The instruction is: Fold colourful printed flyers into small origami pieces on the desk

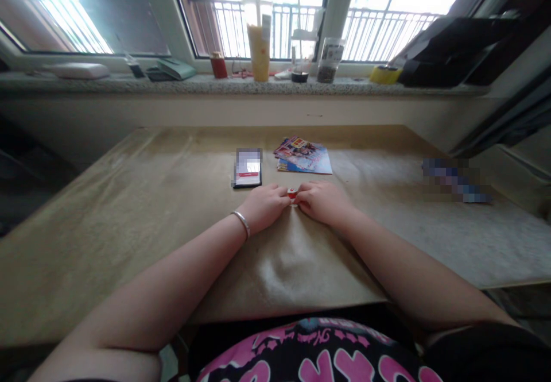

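Observation:
A small red-and-white piece [292, 193] is between my two hands, low over the table; its kind is too small to make out. My left hand [267, 203], with a silver bangle on the wrist, pinches it from the left, fingertips curled. My right hand [321, 200] has its fingers bent round the right side of the same piece. Just beyond the left hand lies a phone-like device [247, 180], its screen partly blurred. Behind the right hand rests a small pile of colourful printed booklets or cards [306, 158].
A tan cover [172, 209] spreads over the table, creased in front of my hands. At the far right lies a blurred bluish item [456, 181]. The stone windowsill [181, 87] holds a tall yellow drink cup [259, 51], a red jar [218, 66], yellow tape [385, 74] and a black bag [447, 54].

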The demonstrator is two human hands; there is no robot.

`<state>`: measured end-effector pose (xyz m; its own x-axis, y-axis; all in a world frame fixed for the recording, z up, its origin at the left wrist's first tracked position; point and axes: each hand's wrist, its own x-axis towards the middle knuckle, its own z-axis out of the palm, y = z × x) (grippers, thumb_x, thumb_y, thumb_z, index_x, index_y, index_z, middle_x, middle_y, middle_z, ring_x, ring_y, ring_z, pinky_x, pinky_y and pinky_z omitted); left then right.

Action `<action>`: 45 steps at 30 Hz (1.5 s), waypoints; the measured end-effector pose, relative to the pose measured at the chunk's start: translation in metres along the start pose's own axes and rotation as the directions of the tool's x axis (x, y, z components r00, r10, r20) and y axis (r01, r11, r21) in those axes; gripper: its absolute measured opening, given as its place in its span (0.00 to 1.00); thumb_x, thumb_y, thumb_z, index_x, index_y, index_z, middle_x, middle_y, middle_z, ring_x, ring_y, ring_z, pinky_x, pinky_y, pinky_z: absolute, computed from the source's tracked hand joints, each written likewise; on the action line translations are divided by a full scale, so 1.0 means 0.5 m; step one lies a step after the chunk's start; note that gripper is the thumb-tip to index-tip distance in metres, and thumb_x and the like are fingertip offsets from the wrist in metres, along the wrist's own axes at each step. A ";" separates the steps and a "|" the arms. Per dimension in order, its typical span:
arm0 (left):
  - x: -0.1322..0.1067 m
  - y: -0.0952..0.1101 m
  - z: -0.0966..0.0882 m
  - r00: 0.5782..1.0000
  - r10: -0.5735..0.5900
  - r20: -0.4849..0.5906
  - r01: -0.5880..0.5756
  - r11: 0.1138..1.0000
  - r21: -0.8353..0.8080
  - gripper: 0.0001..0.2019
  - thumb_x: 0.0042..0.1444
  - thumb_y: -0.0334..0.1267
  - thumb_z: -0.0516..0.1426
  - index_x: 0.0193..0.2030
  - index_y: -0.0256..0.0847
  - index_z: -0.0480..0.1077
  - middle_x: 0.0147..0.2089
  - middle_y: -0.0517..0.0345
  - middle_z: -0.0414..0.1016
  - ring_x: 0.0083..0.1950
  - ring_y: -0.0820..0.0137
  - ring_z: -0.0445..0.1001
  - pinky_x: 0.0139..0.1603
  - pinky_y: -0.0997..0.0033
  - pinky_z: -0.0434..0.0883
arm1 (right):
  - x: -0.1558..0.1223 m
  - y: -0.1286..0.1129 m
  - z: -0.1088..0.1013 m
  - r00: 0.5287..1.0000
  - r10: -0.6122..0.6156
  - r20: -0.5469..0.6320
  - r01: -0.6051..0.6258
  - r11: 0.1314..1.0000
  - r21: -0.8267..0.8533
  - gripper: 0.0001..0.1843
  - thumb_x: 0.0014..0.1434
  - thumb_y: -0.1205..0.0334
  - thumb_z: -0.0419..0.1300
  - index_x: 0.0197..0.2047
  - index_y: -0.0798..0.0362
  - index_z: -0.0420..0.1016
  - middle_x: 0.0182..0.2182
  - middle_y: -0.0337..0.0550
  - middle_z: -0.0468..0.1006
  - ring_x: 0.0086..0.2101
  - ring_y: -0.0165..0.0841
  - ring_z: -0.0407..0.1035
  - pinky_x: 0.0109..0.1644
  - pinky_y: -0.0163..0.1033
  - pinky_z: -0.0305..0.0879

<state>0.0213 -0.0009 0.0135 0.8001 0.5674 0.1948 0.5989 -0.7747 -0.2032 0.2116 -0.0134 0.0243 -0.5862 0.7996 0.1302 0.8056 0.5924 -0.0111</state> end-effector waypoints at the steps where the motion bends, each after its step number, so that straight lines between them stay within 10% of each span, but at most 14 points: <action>1: 0.000 0.000 -0.002 1.000 0.003 0.002 -0.003 1.000 -0.003 0.11 0.60 0.32 0.51 0.42 0.42 0.74 0.38 0.54 0.72 0.38 0.67 0.68 0.33 0.69 0.64 | 0.001 0.000 -0.001 1.000 0.001 -0.001 -0.001 1.000 -0.002 0.15 0.60 0.62 0.51 0.40 0.48 0.80 0.40 0.44 0.78 0.39 0.35 0.70 0.41 0.37 0.59; 31: -0.018 -0.015 -0.024 0.994 0.044 0.103 -0.043 0.999 -0.014 0.09 0.57 0.28 0.52 0.35 0.37 0.74 0.35 0.51 0.72 0.33 0.69 0.69 0.29 0.70 0.66 | -0.006 0.013 -0.012 0.992 0.109 0.063 -0.103 0.991 -0.086 0.14 0.57 0.61 0.53 0.37 0.47 0.81 0.37 0.44 0.79 0.36 0.37 0.72 0.34 0.37 0.59; 45: -0.021 -0.028 -0.018 0.998 -0.008 0.063 0.013 0.996 -0.089 0.12 0.56 0.31 0.52 0.39 0.45 0.76 0.37 0.56 0.74 0.37 0.69 0.70 0.35 0.71 0.66 | -0.007 0.038 0.002 0.987 0.146 0.063 -0.152 0.980 0.125 0.14 0.57 0.60 0.54 0.38 0.46 0.81 0.38 0.40 0.80 0.37 0.34 0.72 0.37 0.34 0.62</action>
<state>0.0043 0.0015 0.0231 0.7960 0.5898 0.1359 0.6039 -0.7889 -0.1139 0.2288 -0.0048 0.0226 -0.4670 0.8819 0.0645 0.8685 0.4711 -0.1543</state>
